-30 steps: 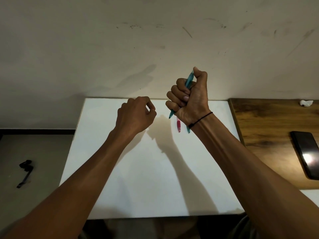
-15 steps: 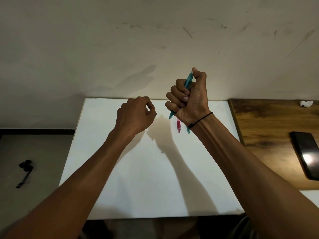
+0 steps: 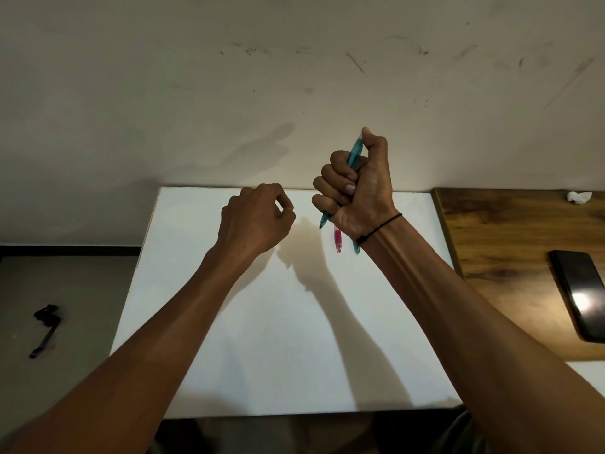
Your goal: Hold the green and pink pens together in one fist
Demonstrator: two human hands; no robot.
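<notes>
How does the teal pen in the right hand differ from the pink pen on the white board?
The teal pen is gripped in the fist of the right hand and held steeply above the white board; the pink pen lies flat on it, untouched. They differ in colour. The wrist hides part of the pink pen.

right hand (image 3: 358, 188) grips teal pen (image 3: 353, 157) | left hand (image 3: 258, 217) curled, seemingly empty

white board (image 3: 262, 339) bare near hands, pink pen (image 3: 337, 241) lying far side

teal pens (image 3: 354, 155): 2 | pink pen (image 3: 337, 240): 1 | phone (image 3: 581, 291): 1 | hands (image 3: 257, 221): 2
</notes>
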